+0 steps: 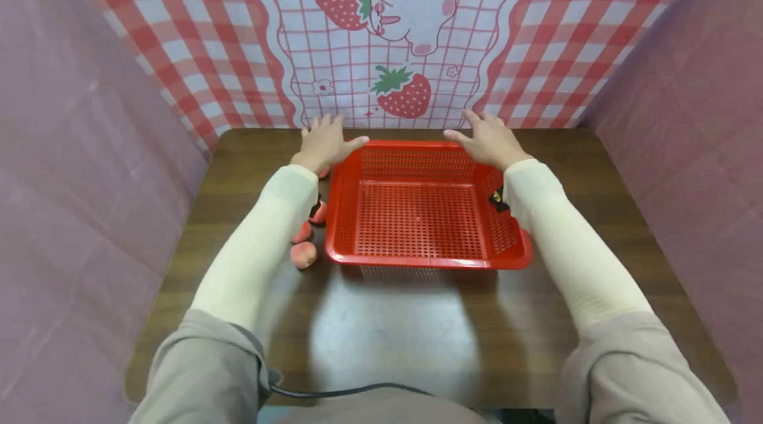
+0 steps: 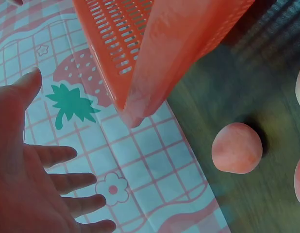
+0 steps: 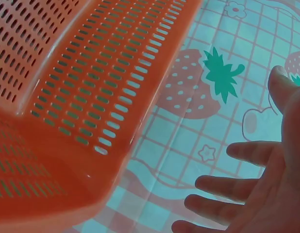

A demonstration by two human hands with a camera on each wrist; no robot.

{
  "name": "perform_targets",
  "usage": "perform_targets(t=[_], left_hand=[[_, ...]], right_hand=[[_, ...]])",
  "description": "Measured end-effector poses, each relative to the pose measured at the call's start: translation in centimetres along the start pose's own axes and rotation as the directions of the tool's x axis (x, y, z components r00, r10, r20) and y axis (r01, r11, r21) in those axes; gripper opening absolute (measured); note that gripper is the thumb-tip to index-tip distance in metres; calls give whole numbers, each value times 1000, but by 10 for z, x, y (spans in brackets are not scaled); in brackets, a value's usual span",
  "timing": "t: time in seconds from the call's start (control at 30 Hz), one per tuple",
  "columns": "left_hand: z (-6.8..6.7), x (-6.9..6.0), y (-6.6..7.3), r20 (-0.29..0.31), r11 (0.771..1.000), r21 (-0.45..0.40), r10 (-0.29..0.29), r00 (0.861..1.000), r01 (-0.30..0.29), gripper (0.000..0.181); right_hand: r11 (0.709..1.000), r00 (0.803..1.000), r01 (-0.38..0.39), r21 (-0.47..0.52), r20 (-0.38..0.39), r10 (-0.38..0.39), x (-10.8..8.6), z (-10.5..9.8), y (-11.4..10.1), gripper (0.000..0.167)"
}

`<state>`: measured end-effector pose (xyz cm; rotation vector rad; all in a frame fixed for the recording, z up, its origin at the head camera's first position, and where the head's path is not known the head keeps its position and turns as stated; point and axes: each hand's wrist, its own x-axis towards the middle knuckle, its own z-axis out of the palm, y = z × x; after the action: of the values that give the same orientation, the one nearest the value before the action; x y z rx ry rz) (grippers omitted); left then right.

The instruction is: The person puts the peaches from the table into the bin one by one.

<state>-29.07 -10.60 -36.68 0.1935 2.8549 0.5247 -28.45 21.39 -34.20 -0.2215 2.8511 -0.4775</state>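
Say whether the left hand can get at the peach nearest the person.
Probably yes, by drawing back: the left hand is empty, and that peach lies outside the red basket, with nothing covering it.

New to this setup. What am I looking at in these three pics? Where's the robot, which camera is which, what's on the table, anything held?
There's no robot here: just a person working with two bare hands. The big picture comes from a camera on their head, looking forward and down. The other two come from cameras worn on the wrists, one watching the left hand, one the right hand.

On the wooden table sits a red plastic basket. Four peaches show on its left side, some partly hidden by the left arm. Beyond the table's far edge is a checked cloth printed with strawberries.

Nothing is held. Both hands are open near the basket's far corners, and the wrist views show them apart from it.
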Motion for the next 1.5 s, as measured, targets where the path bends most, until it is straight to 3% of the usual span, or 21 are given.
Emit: perform_targets(t=[0.2, 0.63, 1.5], left_hand=[[-8, 0, -2, -35, 1000, -18, 21, 999, -21, 89], [-17, -4, -26, -46, 996, -71, -55, 997, 52, 82], [0, 2, -60, -24, 992, -57, -114, 993, 112, 71]], right_hand=[[1000, 1000, -10, -1, -8, 10, -6, -10, 8, 90], [999, 1000, -11, 43, 11, 11, -21, -13, 27, 95], [994, 999, -45, 97, -25, 48, -46, 0, 63, 87]])
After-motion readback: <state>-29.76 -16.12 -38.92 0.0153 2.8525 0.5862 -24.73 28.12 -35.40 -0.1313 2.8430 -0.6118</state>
